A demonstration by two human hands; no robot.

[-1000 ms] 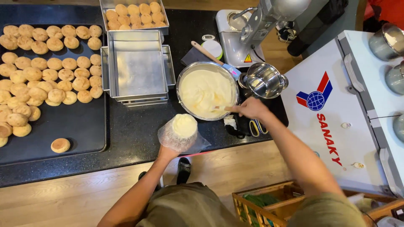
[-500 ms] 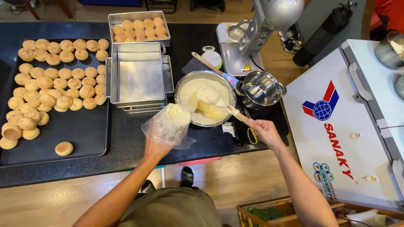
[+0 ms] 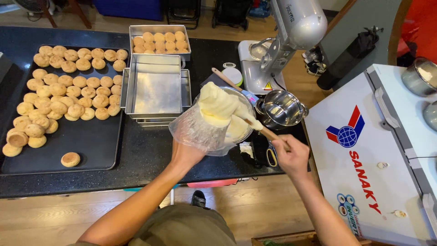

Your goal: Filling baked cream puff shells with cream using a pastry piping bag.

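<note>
Piping bag, clear, cream-heaped: gripped from below by the left hand, held above the counter. Wooden spatula: clasped by the right hand, tip touching the cream.

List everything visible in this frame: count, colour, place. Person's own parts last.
clear plastic piping bag: one, heaped with pale cream, in the left hand over the counter
wooden-handled spatula: one, cream-coated tip at the bag
steel bowl of cream: one, behind the bag
empty steel mixing bowl: one, right of it
round golden buns: dozens, on a black tray, left
stacked steel baking pans: several, centre
steel pan of buns: one, behind the stack
grey stand mixer: one, top right
white chest freezer: one, right
black stone counter: one
left hand: grips the bag
right hand: holds the spatula
</note>
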